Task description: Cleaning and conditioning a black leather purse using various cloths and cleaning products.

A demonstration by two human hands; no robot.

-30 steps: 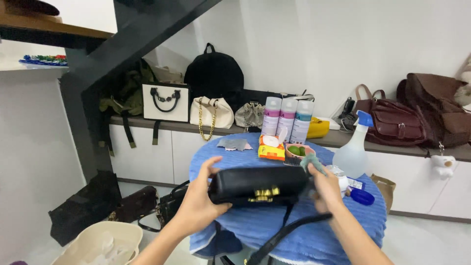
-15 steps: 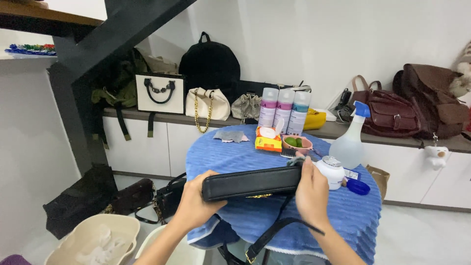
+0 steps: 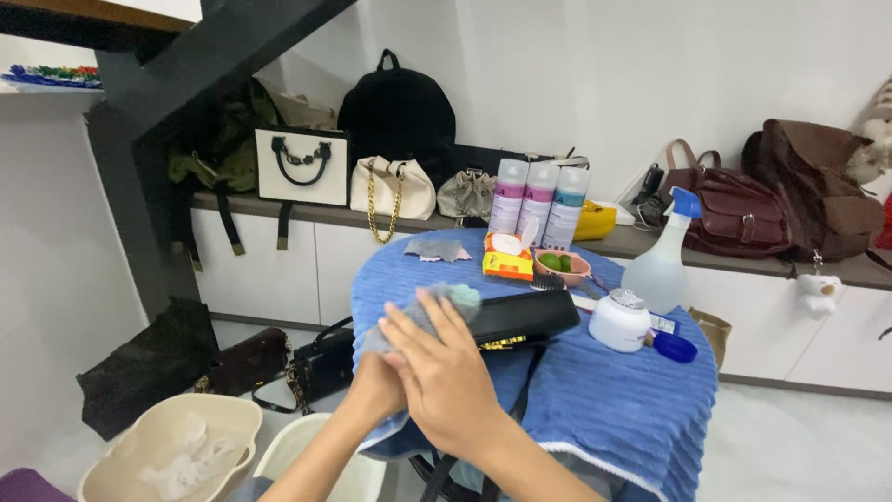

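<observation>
A black purse [image 3: 525, 316] with a gold clasp lies on the blue towel-covered round table [image 3: 613, 400], its strap hanging off the front. A grey-blue cloth [image 3: 423, 309] covers the purse's left end. My right hand [image 3: 451, 376] lies over the cloth with its fingers spread, pressing it. My left hand [image 3: 373, 395] sits just under the right one and is mostly hidden, so I cannot tell its grip.
On the table stand a white jar [image 3: 620, 321], a blue lid [image 3: 674, 347], a spray bottle [image 3: 660, 265], three spray cans [image 3: 539, 200], an orange box [image 3: 507, 258] and a pink bowl [image 3: 560, 266]. Several bags line the back shelf [image 3: 307, 218]. Beige tubs [image 3: 172, 446] and dark bags sit on the floor at left.
The purse went from held up between both hands to lying on the table. My right hand moved left with the cloth onto the purse's left end, over my left hand.
</observation>
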